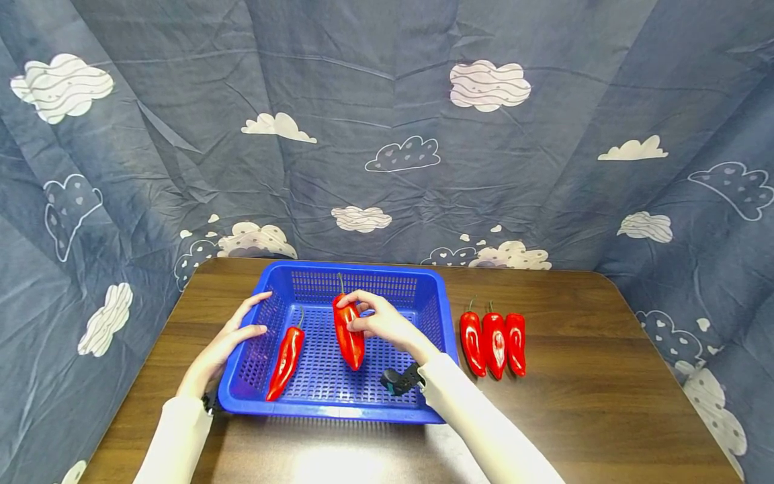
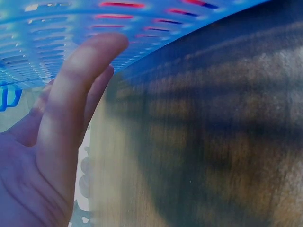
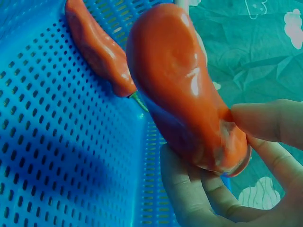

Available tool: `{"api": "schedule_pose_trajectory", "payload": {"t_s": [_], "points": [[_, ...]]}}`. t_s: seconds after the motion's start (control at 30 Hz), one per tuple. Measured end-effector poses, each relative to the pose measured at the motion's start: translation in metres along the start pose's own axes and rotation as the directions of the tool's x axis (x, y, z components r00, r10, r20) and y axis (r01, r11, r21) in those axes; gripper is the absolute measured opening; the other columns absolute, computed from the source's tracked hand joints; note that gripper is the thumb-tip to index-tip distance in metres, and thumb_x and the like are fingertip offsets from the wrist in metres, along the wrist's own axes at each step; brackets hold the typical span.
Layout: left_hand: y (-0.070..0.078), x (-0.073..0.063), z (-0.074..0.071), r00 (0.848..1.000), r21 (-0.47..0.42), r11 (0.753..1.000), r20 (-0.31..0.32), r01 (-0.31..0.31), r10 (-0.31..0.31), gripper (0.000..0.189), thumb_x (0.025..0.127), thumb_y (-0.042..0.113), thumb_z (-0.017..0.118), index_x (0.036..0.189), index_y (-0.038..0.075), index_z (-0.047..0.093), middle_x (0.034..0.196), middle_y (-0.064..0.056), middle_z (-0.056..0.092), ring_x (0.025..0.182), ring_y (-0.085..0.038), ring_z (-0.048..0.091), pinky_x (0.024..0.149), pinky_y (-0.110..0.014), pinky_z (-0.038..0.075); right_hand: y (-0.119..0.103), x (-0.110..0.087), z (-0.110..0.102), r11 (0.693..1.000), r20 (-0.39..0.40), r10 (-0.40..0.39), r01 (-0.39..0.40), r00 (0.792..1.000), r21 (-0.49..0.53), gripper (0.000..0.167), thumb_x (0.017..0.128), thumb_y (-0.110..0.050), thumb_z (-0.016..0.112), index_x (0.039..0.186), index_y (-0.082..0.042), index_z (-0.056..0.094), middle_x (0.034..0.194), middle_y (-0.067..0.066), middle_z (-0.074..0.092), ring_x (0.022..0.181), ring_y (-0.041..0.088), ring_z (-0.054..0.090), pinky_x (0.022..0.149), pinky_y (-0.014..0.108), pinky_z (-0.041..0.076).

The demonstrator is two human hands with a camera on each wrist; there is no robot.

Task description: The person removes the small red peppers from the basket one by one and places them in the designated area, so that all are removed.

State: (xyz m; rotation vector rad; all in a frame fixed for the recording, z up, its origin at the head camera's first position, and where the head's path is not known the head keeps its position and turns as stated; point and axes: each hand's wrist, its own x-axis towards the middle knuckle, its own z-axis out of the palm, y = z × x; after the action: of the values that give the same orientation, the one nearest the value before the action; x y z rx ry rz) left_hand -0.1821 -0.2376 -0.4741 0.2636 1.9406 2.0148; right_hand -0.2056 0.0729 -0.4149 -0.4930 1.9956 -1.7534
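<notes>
A long red chili pepper [image 1: 349, 334] is pinched between the thumb and fingers of my right hand [image 1: 376, 318], over the blue plastic basket [image 1: 337, 411]. Its green stem points away from me, and in the right wrist view this pepper [image 3: 163, 71] fills the middle. Another red pepper [image 1: 286, 363] lies on the basket's floor at the left, stem toward the back. My left hand [image 1: 225, 344] is at the basket's left rim, its fingers and thumb fairly straight. In the left wrist view the thumb [image 2: 71, 94] stands against the slotted wall.
Three more red peppers, a left one [image 1: 472, 343], a middle one [image 1: 494, 344] and a right one [image 1: 516, 343], lie side by side on the wooden table [image 1: 592, 376] right of the basket. A grey-blue cloth [image 1: 387, 87] with cloud prints hangs behind and beside the table.
</notes>
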Motion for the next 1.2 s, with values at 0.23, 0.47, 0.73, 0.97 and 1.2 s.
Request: {"api": "schedule_pose_trajectory", "payload": {"t_s": [0.23, 0.47, 0.73, 0.97, 1.2], "points": [[0.0, 0.001, 0.0, 1.0, 0.01, 1.0, -0.002, -0.011, 0.011, 0.061, 0.096, 0.008, 0.046, 0.15, 0.023, 0.021, 0.145, -0.025, 0.019, 0.112, -0.039, 0.045, 0.082, -0.049, 0.048, -0.002, -0.004, -0.007, 1.0, -0.014, -0.013, 0.013, 1.0, 0.011, 0.04, 0.08, 0.006, 0.057, 0.119, 0.003, 0.056, 0.101, 0.018, 0.054, 0.085, 0.023, 0.058, 0.07, 0.036, 0.055], [0.0, 0.001, 0.0, 1.0, 0.006, 1.0, 0.003, -0.015, 0.015, 0.061, 0.096, 0.007, 0.046, 0.15, 0.023, 0.022, 0.144, -0.025, 0.02, 0.112, -0.037, 0.046, 0.082, -0.048, 0.048, -0.004, -0.009, -0.017, 0.999, -0.029, -0.024, 0.025, 0.999, 0.024, 0.04, 0.082, 0.004, 0.056, 0.122, 0.003, 0.055, 0.106, 0.019, 0.054, 0.087, 0.024, 0.06, 0.072, 0.038, 0.055], [0.0, 0.001, 0.0, 1.0, 0.007, 1.0, 0.002, -0.016, 0.016, 0.061, 0.096, 0.007, 0.046, 0.15, 0.023, 0.021, 0.144, -0.027, 0.021, 0.111, -0.039, 0.047, 0.081, -0.049, 0.048, -0.006, -0.019, -0.028, 1.0, -0.051, -0.021, 0.022, 0.998, 0.013, 0.038, 0.085, 0.004, 0.056, 0.123, 0.003, 0.054, 0.109, 0.021, 0.055, 0.09, 0.023, 0.06, 0.074, 0.038, 0.054], [0.0, 0.0, 0.001, 1.0, 0.017, 1.0, -0.003, -0.008, 0.008, 0.061, 0.097, 0.009, 0.047, 0.15, 0.023, 0.021, 0.145, -0.027, 0.021, 0.112, -0.04, 0.046, 0.081, -0.05, 0.048, -0.004, -0.03, -0.042, 1.0, -0.08, -0.019, 0.02, 0.997, 0.014, 0.039, 0.085, 0.005, 0.055, 0.124, 0.003, 0.053, 0.109, 0.021, 0.054, 0.09, 0.023, 0.059, 0.075, 0.038, 0.054], [0.0, 0.001, 0.001, 1.0, 0.018, 1.0, 0.002, -0.012, 0.012, 0.061, 0.097, 0.009, 0.047, 0.15, 0.022, 0.021, 0.145, -0.027, 0.021, 0.112, -0.04, 0.045, 0.082, -0.049, 0.048, -0.003, -0.039, -0.055, 1.0, -0.112, -0.023, 0.023, 0.993, 0.004, 0.039, 0.086, 0.005, 0.056, 0.125, 0.002, 0.053, 0.109, 0.021, 0.053, 0.091, 0.023, 0.059, 0.075, 0.04, 0.054]]}}
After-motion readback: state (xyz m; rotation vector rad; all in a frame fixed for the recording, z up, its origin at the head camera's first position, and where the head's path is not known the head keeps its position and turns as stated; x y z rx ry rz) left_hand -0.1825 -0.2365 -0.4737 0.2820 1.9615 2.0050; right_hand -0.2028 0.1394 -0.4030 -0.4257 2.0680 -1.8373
